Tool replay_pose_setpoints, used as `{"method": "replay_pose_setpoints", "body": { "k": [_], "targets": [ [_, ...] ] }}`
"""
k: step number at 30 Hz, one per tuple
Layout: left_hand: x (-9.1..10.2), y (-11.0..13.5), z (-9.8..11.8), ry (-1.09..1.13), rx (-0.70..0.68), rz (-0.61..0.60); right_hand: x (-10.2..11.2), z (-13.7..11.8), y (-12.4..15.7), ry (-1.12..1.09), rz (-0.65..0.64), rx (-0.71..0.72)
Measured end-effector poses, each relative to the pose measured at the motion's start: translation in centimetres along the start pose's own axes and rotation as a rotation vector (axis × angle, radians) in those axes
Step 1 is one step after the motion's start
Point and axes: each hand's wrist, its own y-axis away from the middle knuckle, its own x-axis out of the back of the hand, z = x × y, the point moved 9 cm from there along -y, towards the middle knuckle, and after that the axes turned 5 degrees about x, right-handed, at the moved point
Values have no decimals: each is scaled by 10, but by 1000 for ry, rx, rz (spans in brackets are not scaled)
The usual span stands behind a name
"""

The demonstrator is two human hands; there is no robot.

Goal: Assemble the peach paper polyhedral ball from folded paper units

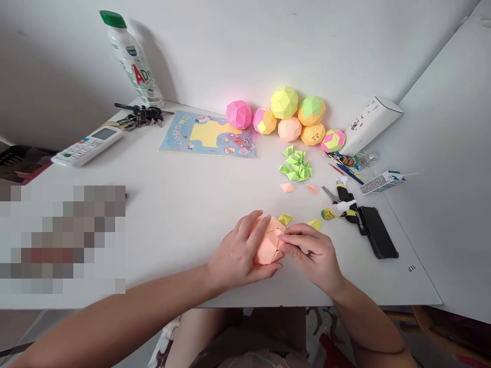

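A peach folded-paper ball [269, 244] is held just above the front part of the table. My left hand [238, 251] wraps around it from the left, with fingers over its top and the thumb underneath. On its right side, my right hand [316, 258] pinches a flap at the edge of the ball between thumb and fingertips. Just beyond the hands lie two yellow folded pieces, one [284, 220] behind the ball and another [315, 224] near my right knuckles. Farther back are a peach piece [287, 187], a curled peach piece [312, 189] and a heap of green folded pieces [297, 164].
Several finished paper balls [284, 102] line the wall. At right lie a glue bottle [337, 210], scissors [333, 195], a black phone [378, 232], a small carton [383, 182] and a white tube [372, 125]. Left: paper pad [172, 145], remote [88, 147], keys [140, 117], bottle [134, 61].
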Motion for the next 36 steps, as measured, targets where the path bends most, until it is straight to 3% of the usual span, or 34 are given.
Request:
{"method": "replay_pose_setpoints", "body": {
  "k": [13,22,36],
  "targets": [
    [1,0,4,35,-90,41,-2,3,1,-54,-26,-76],
    [6,1,9,40,-133,66,-4,24,8,-261,-72,-407],
    [6,2,10,0,-154,94,-3,24,15,-184,-33,-423]
  ]
}}
